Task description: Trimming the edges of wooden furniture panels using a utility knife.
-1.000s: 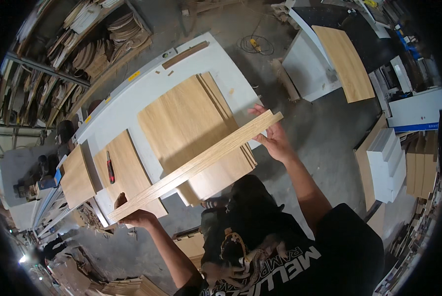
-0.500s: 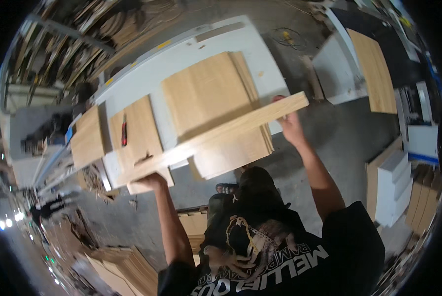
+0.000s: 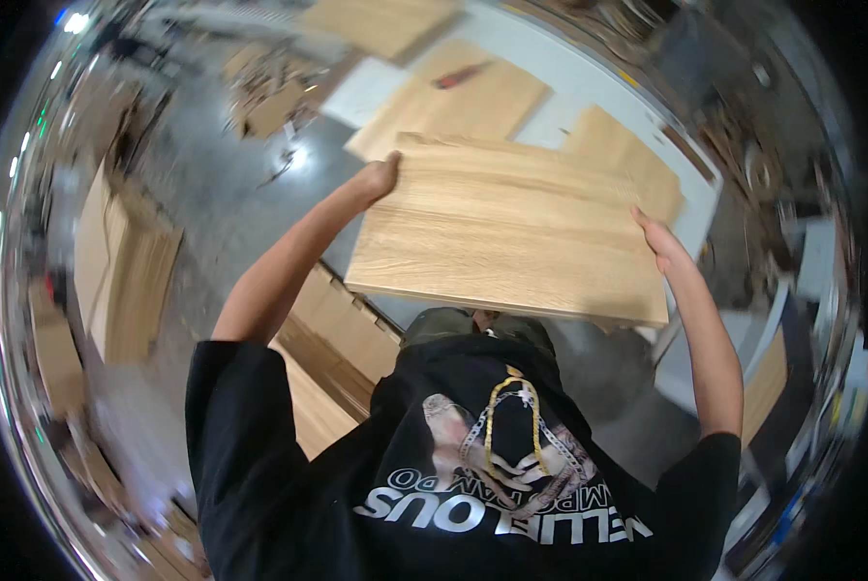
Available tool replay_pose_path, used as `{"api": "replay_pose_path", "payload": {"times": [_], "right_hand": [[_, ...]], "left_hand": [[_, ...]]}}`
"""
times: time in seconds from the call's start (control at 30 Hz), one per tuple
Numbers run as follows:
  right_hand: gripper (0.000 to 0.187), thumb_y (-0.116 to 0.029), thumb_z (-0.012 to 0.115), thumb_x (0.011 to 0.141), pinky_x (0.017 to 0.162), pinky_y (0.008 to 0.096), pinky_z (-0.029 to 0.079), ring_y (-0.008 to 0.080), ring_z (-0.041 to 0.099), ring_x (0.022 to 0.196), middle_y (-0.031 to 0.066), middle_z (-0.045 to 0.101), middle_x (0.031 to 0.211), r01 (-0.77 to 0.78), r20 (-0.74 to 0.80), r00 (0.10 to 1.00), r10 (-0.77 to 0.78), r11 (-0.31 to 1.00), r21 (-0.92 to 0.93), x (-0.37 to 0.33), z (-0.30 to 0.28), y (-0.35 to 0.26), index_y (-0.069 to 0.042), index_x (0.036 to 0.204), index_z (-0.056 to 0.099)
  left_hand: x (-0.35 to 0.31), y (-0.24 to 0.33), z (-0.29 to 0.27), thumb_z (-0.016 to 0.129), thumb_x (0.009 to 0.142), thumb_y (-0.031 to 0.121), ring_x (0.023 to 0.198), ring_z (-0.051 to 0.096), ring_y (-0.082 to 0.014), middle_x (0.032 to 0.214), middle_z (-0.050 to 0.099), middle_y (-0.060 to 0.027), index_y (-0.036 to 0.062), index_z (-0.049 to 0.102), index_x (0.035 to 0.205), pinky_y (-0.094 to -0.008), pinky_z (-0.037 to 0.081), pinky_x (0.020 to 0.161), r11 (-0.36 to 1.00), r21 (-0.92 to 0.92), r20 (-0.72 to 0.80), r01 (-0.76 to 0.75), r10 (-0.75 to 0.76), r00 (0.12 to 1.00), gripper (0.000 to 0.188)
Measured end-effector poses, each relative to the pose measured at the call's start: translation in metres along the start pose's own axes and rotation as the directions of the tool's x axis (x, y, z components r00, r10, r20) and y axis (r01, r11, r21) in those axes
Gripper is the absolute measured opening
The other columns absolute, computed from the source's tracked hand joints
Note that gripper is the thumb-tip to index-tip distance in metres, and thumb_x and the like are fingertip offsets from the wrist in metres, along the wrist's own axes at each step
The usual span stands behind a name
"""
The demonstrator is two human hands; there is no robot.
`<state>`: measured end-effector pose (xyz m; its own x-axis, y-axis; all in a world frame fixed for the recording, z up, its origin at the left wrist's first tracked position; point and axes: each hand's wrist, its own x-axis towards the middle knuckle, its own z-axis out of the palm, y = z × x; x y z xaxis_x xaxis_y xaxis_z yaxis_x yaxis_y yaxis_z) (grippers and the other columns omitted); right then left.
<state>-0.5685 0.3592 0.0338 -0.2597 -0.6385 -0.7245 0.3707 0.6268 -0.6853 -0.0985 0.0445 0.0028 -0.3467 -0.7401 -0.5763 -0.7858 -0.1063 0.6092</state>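
Note:
A light wood-grain board (image 3: 516,232) is held up in front of my body, its broad face turned up toward me. My left hand (image 3: 380,180) grips its left edge near the far corner, with the fingers beneath partly hidden. At the opposite end my right hand (image 3: 658,242) is closed on the right edge, thumb lying on top. Beyond the board, a red-and-black hand tool (image 3: 461,76), blurred, lies on another wood-grain panel (image 3: 492,105) on the white worktable (image 3: 596,60).
More wood-grain panels (image 3: 620,155) rest on the worktable. To my left, a stack of boards (image 3: 129,271) stands on the floor, with scrap pieces (image 3: 269,102) farther off. Long wooden boards (image 3: 332,324) lie close by my left side. Another wood-grain panel (image 3: 765,382) stands at the right.
The board has tilted from edge-on to face-up and come closer to my body. My view has swung left, so the worktable now appears toward the upper right. Both hands keep hold.

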Motion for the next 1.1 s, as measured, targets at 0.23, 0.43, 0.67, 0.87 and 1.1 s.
{"api": "replay_pose_path", "payload": {"times": [0.23, 0.43, 0.67, 0.87, 1.1], "right_hand": [[0.060, -0.048, 0.051, 0.111, 0.104, 0.0391, 0.054, 0.0241, 0.066, 0.124, 0.0136, 0.067, 0.140, -0.046, 0.166, 0.978, 0.128, 0.905, -0.423, 0.068, 0.165, -0.040, -0.002, 0.149, 0.055], [0.064, -0.051, 0.051, 0.111, 0.109, 0.0378, 0.049, 0.0221, 0.064, 0.127, 0.0146, 0.064, 0.146, 0.120, 0.359, 0.912, 0.198, 0.709, -0.695, 0.113, 0.351, -0.054, 0.000, 0.150, 0.053], [0.065, -0.054, 0.054, 0.109, 0.100, 0.0344, 0.050, 0.0204, 0.068, 0.112, 0.0117, 0.074, 0.123, 0.431, 0.502, 0.850, 0.158, 0.338, -0.837, 0.137, 0.582, -0.019, 0.003, 0.140, 0.061], [0.060, -0.054, 0.062, 0.105, 0.088, 0.0407, 0.053, 0.0250, 0.067, 0.099, 0.0139, 0.072, 0.107, 0.792, 0.789, 0.579, 0.206, 0.088, -0.604, 0.158, 0.786, 0.083, 0.004, 0.122, 0.062], [0.066, -0.055, 0.061, 0.102, 0.092, 0.0509, 0.052, 0.0485, 0.067, 0.106, 0.0320, 0.070, 0.110, 0.974, 0.857, 0.226, 0.464, -0.128, -0.187, 0.121, 0.938, 0.315, 0.005, 0.128, 0.059]], "left_hand": [[-0.107, -0.185, -0.054, 0.029, 0.112, 0.059, 0.136, 0.056, -0.0417, 0.142, 0.060, -0.0337, -0.0133, 0.059, 0.139, -0.0467, 0.042, 0.113, 0.909, -0.386, -0.130, 0.159, -0.224, 0.966, 0.083], [-0.203, -0.331, -0.052, 0.028, 0.112, 0.060, 0.142, 0.051, -0.0445, 0.149, 0.055, -0.0345, -0.0143, 0.055, 0.143, -0.0470, 0.038, 0.118, 0.744, -0.655, -0.296, 0.131, -0.412, 0.862, 0.085], [-0.307, -0.461, 0.014, 0.028, 0.111, 0.063, 0.146, 0.046, -0.0455, 0.155, 0.047, -0.0355, -0.0139, 0.046, 0.149, -0.0484, 0.036, 0.121, 0.507, -0.844, -0.303, 0.178, -0.723, 0.621, 0.088], [-0.332, -0.517, 0.154, 0.037, 0.111, 0.060, 0.136, 0.058, -0.0357, 0.145, 0.061, -0.0273, -0.0073, 0.049, 0.150, -0.0469, 0.044, 0.115, -0.025, -0.876, -0.197, -0.482, -0.893, 0.405, 0.078], [-0.366, -0.541, 0.289, 0.041, 0.113, 0.054, 0.129, 0.063, -0.0277, 0.142, 0.064, -0.0159, -0.0021, 0.049, 0.151, -0.0428, 0.051, 0.109, -0.256, -0.674, 0.252, -0.693, -0.961, 0.110, 0.068]]}}
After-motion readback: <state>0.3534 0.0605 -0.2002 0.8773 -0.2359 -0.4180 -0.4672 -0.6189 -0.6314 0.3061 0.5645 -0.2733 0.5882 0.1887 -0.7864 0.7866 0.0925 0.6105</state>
